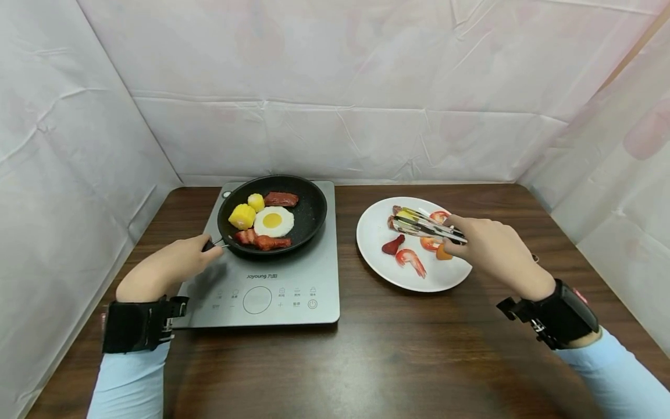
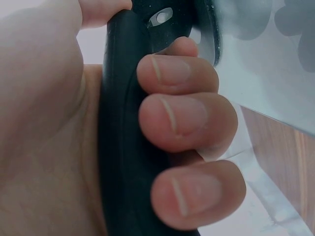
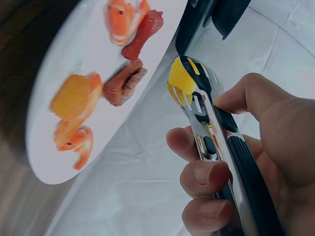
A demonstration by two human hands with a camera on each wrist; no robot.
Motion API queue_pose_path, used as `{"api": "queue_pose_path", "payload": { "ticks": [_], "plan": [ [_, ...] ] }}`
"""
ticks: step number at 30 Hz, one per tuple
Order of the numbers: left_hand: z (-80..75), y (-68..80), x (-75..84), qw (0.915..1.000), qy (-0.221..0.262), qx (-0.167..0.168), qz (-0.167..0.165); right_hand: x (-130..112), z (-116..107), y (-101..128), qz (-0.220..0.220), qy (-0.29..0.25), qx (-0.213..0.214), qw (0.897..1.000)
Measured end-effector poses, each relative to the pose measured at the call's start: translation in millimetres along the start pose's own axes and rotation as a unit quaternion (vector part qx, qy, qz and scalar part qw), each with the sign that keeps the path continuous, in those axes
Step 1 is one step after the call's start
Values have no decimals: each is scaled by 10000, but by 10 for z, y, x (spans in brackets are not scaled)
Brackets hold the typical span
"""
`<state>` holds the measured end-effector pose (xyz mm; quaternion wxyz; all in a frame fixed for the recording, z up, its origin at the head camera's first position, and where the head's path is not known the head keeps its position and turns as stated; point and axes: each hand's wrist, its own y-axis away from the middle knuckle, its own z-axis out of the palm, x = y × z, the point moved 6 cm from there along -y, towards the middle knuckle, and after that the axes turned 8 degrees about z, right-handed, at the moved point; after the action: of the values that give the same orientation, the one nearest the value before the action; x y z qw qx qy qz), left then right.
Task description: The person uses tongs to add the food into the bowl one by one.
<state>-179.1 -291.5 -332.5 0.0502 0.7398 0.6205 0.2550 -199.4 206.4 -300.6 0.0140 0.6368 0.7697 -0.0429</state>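
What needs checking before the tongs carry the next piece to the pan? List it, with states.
1. Left hand grips the pan handle: ok.
2. Pan sits on the cooktop: ok.
3. Right hand holds the tongs firmly: ok.
4. Tongs hold a yellow piece between the tips: ok in the right wrist view.
5. Free space in the pan beside the egg: ok, bare on the right.
6. Cooktop switched on: cannot tell.
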Motion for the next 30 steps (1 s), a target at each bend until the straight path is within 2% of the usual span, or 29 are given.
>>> {"api": "queue_pose_path", "payload": {
  "ticks": [7, 13, 17, 30],
  "plan": [
    [-12, -5, 2, 9999, -85, 61, 2, -158, -65, -78, -233, -56, 163, 9996],
    [-4, -16, -3, 9999, -12, -56, -117, -299, -89, -164, -362, -66, 232, 9991],
    [-2, -14, -3, 9999, 30, -97, -124, -402, -116, -220, -529, -113, 422, 9976],
    [-15, -31, 7, 9999, -69, 52, -95, -767, -211, -471, -703, -495, 448, 9953]
  ]
}}
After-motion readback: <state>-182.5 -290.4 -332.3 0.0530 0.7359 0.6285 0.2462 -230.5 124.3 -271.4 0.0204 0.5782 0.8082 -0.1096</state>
